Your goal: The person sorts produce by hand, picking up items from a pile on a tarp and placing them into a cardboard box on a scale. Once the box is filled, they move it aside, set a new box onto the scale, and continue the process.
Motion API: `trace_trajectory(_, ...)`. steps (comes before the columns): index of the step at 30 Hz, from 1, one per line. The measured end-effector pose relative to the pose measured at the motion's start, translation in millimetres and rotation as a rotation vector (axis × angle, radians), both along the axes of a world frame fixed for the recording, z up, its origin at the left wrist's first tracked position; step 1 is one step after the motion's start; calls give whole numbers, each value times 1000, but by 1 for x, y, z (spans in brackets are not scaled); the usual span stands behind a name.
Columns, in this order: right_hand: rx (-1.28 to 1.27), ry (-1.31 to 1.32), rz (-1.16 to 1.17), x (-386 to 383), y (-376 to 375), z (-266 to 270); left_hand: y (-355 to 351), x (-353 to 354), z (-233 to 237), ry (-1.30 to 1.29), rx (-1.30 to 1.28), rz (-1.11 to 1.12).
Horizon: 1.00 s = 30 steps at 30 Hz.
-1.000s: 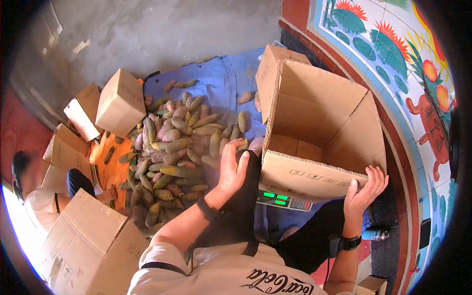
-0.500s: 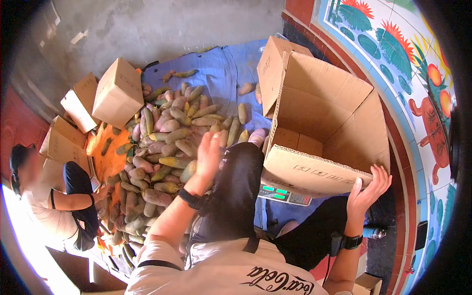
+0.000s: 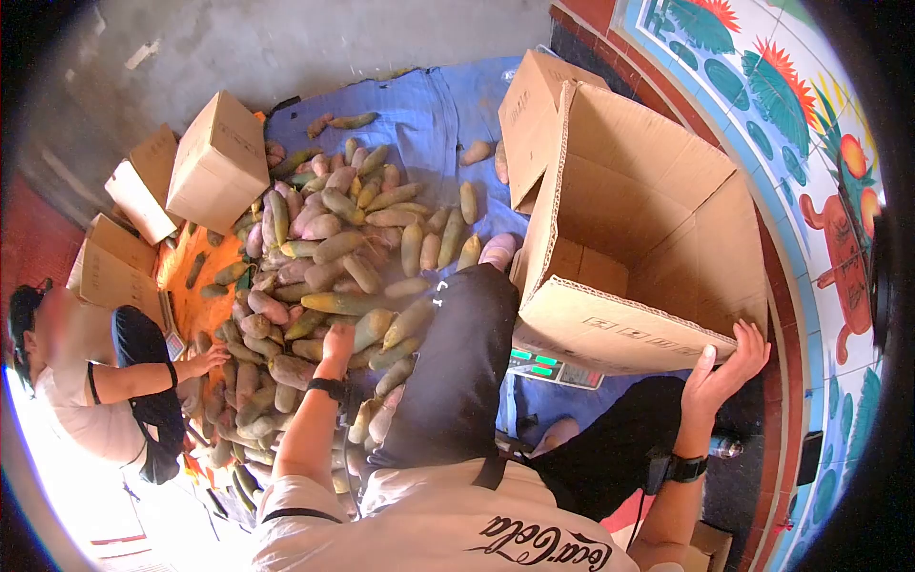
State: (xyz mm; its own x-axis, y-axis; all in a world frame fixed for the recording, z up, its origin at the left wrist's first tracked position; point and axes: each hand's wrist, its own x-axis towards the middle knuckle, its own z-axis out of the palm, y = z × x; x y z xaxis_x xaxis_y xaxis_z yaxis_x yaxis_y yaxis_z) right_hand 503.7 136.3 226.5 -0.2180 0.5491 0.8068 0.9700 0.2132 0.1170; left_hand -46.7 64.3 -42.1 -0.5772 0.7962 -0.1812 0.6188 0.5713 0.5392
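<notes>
My left hand [image 3: 335, 351] is down in a pile of long green and pinkish radishes [image 3: 338, 248], its fingers curled downward and partly hidden. A thick green radish [image 3: 373, 329] lies right beside those fingers; I cannot tell what they hold. My right hand [image 3: 722, 374] grips the near right corner of a large open cardboard box [image 3: 620, 329], thumb and fingers at its rim. The box is tilted toward me, and its visible inside shows bare cardboard. Beneath its near side is a scale with green lit displays [image 3: 543, 366].
A co-worker [image 3: 91, 400] sits at the left, one hand at the pile's edge. Several cardboard boxes stand at the back left, including an upright one [image 3: 221, 167]. Another box [image 3: 534, 110] is behind the large one. Blue sheeting [image 3: 419, 105] covers the floor; a painted tile wall curves along the right.
My left hand has dropped from raised and open above my knee down into the radishes. My right hand stays on the box rim. The co-worker's hand has moved slightly.
</notes>
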Motion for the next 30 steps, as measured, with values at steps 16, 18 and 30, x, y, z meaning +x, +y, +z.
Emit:
trace_trajectory(16,-37,-21,-33,-5,-2,4,-115,35,-89,131,-861,-563)
trace_trajectory(18,-32,-20,-26,-6,-2,5,-110,40,-75,195,-851,-552)
trace_trajectory(30,-38,19,-16,-9,-5,6,-114,42,-64,460,-896,-557)
